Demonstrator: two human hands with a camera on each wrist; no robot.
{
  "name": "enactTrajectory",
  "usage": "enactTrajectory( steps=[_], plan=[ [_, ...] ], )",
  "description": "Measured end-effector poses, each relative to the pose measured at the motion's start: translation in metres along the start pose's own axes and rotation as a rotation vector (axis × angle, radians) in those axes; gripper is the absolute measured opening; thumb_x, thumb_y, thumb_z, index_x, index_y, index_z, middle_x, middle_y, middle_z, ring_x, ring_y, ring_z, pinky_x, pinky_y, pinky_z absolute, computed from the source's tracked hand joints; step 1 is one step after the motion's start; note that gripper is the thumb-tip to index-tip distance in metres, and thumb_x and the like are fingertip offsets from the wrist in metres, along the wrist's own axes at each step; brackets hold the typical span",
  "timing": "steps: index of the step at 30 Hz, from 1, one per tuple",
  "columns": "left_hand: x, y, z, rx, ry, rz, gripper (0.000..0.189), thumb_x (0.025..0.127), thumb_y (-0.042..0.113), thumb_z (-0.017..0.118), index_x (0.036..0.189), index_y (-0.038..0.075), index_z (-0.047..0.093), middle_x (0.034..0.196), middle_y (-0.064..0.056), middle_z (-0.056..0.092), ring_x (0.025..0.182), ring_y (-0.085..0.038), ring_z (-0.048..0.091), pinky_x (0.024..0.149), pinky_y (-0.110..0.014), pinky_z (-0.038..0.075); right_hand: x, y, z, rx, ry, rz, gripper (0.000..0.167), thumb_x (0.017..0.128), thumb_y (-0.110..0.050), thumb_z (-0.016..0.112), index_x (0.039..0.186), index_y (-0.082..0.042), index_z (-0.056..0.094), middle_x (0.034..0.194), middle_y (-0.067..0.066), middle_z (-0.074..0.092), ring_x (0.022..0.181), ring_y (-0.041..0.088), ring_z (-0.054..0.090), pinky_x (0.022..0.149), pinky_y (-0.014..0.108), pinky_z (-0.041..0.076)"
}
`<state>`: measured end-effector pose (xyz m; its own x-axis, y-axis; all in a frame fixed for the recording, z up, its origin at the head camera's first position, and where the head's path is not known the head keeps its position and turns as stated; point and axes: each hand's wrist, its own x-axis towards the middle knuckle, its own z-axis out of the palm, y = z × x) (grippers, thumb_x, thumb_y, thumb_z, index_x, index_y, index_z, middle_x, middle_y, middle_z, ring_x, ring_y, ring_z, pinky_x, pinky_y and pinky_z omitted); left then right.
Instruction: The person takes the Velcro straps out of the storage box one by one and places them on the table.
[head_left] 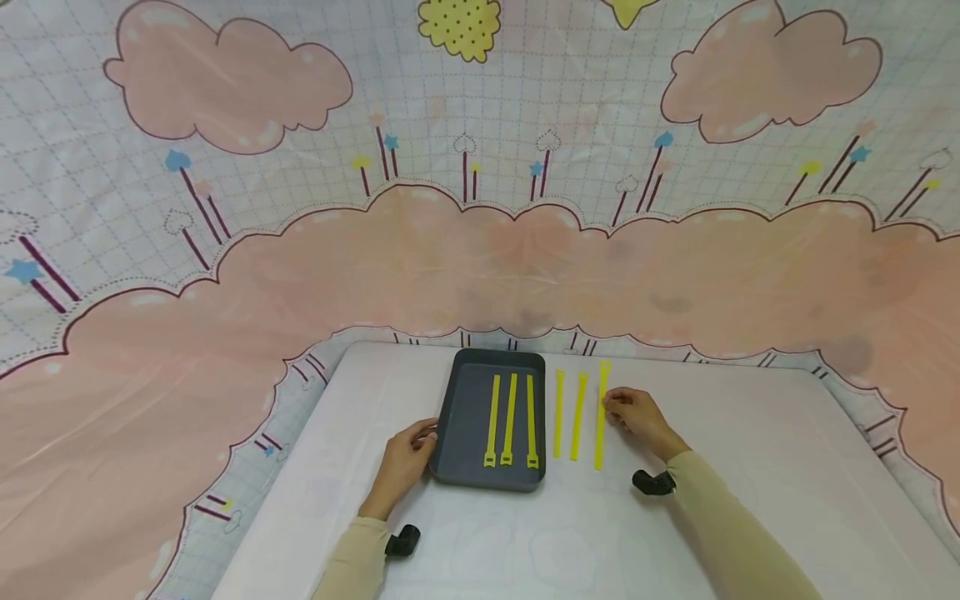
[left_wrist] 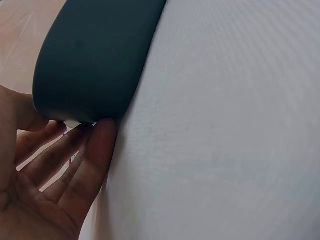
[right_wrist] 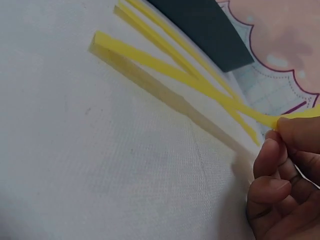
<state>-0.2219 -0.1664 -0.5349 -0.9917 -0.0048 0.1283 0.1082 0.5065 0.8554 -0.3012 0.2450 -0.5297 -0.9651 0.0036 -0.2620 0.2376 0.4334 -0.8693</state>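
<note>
The right hand (head_left: pixel 640 421) pinched the strip (head_left: pixel 599 442), seemingly light and pliable, suitably near its middle, while the left hand (head_left: pixel 401 462), fingers relaxed, touched the tray (head_left: pixel 461 417).

Tray (left_wrist: pixel 92 60) cropped in left wrist view, yellow strip (right_wrist: pixel 217 95) in right wrist view

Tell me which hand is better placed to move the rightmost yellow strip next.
Likely the right. The right hand pinches that yellow strip, while the left hand touches the gray tray on its far side, with the tray between it and the strip.
</note>
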Motion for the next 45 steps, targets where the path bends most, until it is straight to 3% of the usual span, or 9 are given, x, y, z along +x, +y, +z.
enactTrajectory(
  steps=[20,28,38,45],
  plan=[
    [0.001,0.0,-0.005,-0.008,-0.004,0.014,0.032,0.097,0.008,0.06,0.128,0.002,0.064,0.117,-0.018,0.071,0.106,-0.033,0.069,0.087,-0.043,0.056,0.011,0.004,0.001,-0.062,0.003,0.004,0.028,0.098,-0.018,0.057,0.116,0.002,0.064,0.072,0.001,0.062,0.06,0.011,0.051,0.053,0.023,0.042],
    [-0.003,-0.004,-0.003,0.007,-0.007,-0.012,0.031,0.096,0.009,0.06,0.127,0.004,0.065,0.117,-0.017,0.071,0.105,-0.032,0.07,0.087,-0.042,0.057,0.007,0.006,0.003,-0.075,0.003,0.017,0.03,0.096,-0.018,0.059,0.116,0.004,0.064,0.066,0.0,0.061,0.056,0.01,0.051,0.051,0.023,0.042],
    [-0.002,-0.009,0.001,-0.001,-0.007,-0.005,0.031,0.096,0.009,0.061,0.127,0.006,0.065,0.116,-0.014,0.072,0.104,-0.029,0.07,0.086,-0.038,0.057,0.003,0.013,0.004,-0.058,0.039,-0.009,0.029,0.098,-0.02,0.056,0.118,0.001,0.061,0.068,0.0,0.061,0.057,0.011,0.052,0.053,0.024,0.044],
    [-0.001,-0.011,0.0,-0.011,0.001,0.019,0.031,0.096,0.009,0.061,0.126,0.005,0.066,0.116,-0.014,0.072,0.103,-0.029,0.07,0.086,-0.039,0.057,-0.001,0.007,0.004,-0.015,0.044,-0.009,0.028,0.099,-0.019,0.054,0.12,0.0,0.06,0.082,0.003,0.063,0.066,0.011,0.055,0.057,0.023,0.047]
  ],
)
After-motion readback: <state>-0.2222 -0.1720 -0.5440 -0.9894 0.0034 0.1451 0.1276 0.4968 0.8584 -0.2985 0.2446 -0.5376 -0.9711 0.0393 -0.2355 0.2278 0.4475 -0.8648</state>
